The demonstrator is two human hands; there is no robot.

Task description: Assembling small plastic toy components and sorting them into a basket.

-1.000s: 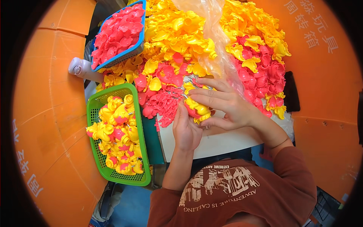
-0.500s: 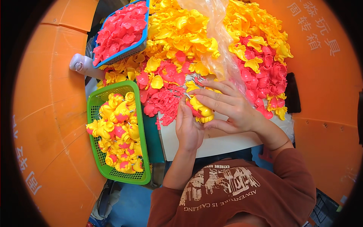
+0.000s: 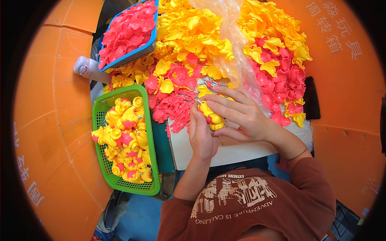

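Note:
Between my two hands is a yellow and pink plastic toy figure (image 3: 214,119), with a small metal piece at its upper left. My left hand (image 3: 202,138) cups it from the left and below, thumb and fingers closed around its side. From the right, my right hand (image 3: 239,114) presses on it, fingers laid across the top and thumb at its lower edge. Just beyond the toy lie several small metal pieces (image 3: 207,83). To their left is a heap of small pink parts (image 3: 175,109). Part of the toy is hidden under my fingers.
A green basket (image 3: 151,160) of assembled toys stands at left. Behind it are a pale bottle (image 3: 90,69) and a blue basket (image 3: 136,53) of pink shells. Yellow shells (image 3: 189,28) pile up beyond, beside a clear plastic bag (image 3: 235,44). A dark flat object (image 3: 312,98) lies right.
The toy stays held in both hands. My fingers have shifted slightly over it, and the right hand sits a touch lower against it.

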